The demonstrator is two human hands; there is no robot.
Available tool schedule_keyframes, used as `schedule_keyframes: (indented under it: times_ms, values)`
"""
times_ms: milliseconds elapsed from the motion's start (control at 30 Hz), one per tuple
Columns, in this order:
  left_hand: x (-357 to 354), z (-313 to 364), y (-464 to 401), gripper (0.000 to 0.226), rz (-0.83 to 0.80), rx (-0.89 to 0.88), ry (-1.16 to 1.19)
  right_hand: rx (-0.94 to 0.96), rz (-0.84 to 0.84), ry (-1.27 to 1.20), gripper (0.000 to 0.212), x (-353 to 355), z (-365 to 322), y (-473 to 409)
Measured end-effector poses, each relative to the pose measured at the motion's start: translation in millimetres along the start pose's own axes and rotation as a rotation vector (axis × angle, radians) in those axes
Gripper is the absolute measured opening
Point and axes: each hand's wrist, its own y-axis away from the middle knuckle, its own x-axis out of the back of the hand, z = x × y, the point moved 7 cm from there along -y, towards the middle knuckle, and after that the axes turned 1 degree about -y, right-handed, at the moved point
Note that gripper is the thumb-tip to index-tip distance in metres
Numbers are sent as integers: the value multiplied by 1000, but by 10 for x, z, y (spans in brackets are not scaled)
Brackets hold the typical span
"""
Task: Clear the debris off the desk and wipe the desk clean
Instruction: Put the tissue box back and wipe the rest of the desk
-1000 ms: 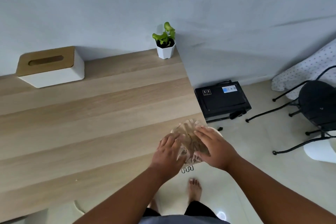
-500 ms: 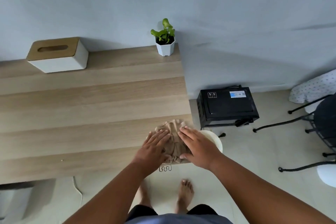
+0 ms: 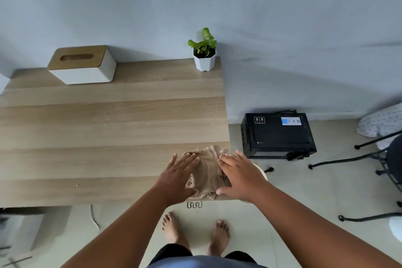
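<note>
- Cloth (image 3: pixel 206 172): tan, crumpled and folded, lying on the near right corner of the table (image 3: pixel 108 128), its near hem hanging just over the table's edge; likely parked here because this corner is closest to the person.
- Left hand (image 3: pixel 177 178): fingers straight and spread, palm flat on the cloth's left side, pressing rather than gripping; apparently to pin the cloth flat.
- Right hand (image 3: pixel 238 175): likewise flat with fingers extended, on the cloth's right side and partly past the table's right edge; the two hands bracket the cloth, which suits smoothing or folding it.
- Speck (image 3: pixel 76 185): one small pale bit on the near strip of the table, well left of the cloth; possibly leftover debris, too small to tell.
- Tissue box (image 3: pixel 83 64): white with wooden lid, far left by the wall, out of the wiping area.
- Potted plant (image 3: pixel 204 54): white pot, far right corner, likewise set back.
- Black appliance (image 3: pixel 278 135): on the floor right of the table.
</note>
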Motion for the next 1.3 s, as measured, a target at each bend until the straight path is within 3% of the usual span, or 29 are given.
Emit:
schedule_keyframes:
  times_ms: [167, 333, 533, 700, 800, 1000, 1300]
  values:
    - [112, 217, -38, 68, 174, -35, 36, 20, 117, -164, 71, 39, -250, -122]
    - [-92, 54, -25, 85, 46, 75, 7, 42, 27, -144, 68, -213, -334, -140]
    - [-83, -84, -65, 96, -90, 2, -87, 25, 2, -109, 74, -198, -260, -131]
    - [51, -132, 94, 74, 122, -34, 0, -26, -25, -153, 82, -147, -197, -119]
    - [37, -197, 191, 73, 160, -45, 0, -12, -48, -129, 84, -147, -199, -117]
    - [2, -366, 174, 92, -45, -55, -90, -12, -108, -116, 97, -145, -121, -154]
    - [-6, -407, 77, 109, -206, -80, -171, -46, -129, -123, 106, -145, -80, -154]
